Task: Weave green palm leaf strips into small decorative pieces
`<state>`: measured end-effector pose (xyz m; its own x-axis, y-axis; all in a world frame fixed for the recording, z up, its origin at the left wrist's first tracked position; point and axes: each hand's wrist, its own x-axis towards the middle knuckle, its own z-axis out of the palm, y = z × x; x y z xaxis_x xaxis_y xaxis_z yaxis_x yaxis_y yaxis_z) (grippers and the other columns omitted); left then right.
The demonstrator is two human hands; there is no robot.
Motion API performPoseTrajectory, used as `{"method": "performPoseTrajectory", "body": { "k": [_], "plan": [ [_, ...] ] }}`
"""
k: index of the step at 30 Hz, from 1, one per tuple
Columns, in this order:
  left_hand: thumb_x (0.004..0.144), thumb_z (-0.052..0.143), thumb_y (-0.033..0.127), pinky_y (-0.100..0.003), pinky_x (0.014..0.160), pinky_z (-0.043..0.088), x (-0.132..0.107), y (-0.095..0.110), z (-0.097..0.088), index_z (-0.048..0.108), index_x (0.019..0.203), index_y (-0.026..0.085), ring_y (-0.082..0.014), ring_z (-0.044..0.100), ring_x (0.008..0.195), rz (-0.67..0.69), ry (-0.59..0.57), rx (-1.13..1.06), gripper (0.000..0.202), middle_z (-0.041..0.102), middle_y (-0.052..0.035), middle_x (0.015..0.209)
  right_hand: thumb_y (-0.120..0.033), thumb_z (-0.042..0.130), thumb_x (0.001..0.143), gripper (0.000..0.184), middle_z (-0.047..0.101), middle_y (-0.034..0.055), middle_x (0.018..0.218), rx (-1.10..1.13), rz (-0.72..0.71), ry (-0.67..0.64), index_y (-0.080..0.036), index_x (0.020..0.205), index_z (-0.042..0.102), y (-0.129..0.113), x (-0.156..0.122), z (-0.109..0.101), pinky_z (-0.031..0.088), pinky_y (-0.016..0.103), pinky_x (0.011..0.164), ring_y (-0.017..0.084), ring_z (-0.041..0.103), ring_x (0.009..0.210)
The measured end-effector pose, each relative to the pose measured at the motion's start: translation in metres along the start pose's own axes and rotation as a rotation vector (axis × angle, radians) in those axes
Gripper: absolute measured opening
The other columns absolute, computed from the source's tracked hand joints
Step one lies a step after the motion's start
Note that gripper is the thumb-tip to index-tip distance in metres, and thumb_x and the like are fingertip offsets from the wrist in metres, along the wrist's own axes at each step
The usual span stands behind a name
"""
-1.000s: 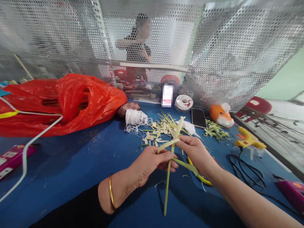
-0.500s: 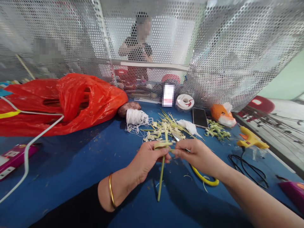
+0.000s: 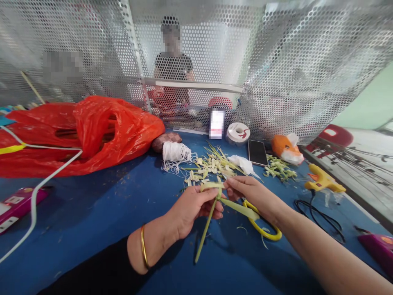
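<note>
Pale green leaf strips (image 3: 241, 209) are crossed and folded between my two hands, one narrow strip hanging down toward me and a wider one angling to the right. My left hand (image 3: 196, 205) is closed on the fold, its thumb lying on top. With thumb and forefinger my right hand (image 3: 245, 189) pinches the end of an upper strip, just right of the fold. Beneath the right hand lie yellow-handled scissors (image 3: 270, 235), their blades mostly hidden. Just beyond the hands is a pile of cut leaf pieces (image 3: 215, 166).
Left stand a red plastic bag (image 3: 129, 127), a cable (image 3: 46, 180) and a purple power strip (image 3: 23, 205). White string (image 3: 176, 152), a ribbon roll (image 3: 238, 133), a phone (image 3: 258, 152), tissues (image 3: 287, 149) and a yellow glue gun (image 3: 324, 180) lie farther back. A person (image 3: 173, 65) is behind the perforated screen.
My right hand has shifted slightly up to the upper strip. A wider strip now shows angling right, and the hanging strip's lower end has swung left. The person behind the screen has turned.
</note>
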<state>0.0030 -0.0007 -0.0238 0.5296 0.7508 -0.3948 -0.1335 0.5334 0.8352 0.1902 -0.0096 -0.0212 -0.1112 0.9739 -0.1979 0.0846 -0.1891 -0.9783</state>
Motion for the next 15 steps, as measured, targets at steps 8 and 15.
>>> {"method": "performPoseTrajectory", "body": {
  "k": [8, 15],
  "plan": [
    [0.071, 0.074, 0.033, -0.026, 0.058, 0.047, -0.003, -0.005, 0.005, 0.068, 0.071, 0.013, -0.0102, 0.056, 0.05, -0.003, -0.032, 0.138, 0.021, 0.061, -0.002, 0.059, -0.03, 0.085, 0.064, 0.025, 0.059, -0.0036, 0.053, 0.482, 0.176, -0.008, -0.013, 0.066, 0.066, 0.008, 0.0, 0.015, 0.04, 0.018, 0.05, 0.006, 0.051, 0.048],
    [0.074, 0.071, 0.027, -0.024, 0.059, 0.049, -0.003, -0.005, 0.006, 0.067, 0.071, 0.012, -0.0104, 0.059, 0.051, -0.017, -0.043, 0.101, 0.016, 0.063, -0.0032, 0.059, -0.033, 0.083, 0.066, 0.024, 0.062, -0.0014, 0.054, 0.427, 0.066, 0.029, -0.013, 0.066, 0.069, 0.006, 0.001, 0.011, 0.043, 0.02, 0.052, 0.007, 0.053, 0.048]
  ]
}}
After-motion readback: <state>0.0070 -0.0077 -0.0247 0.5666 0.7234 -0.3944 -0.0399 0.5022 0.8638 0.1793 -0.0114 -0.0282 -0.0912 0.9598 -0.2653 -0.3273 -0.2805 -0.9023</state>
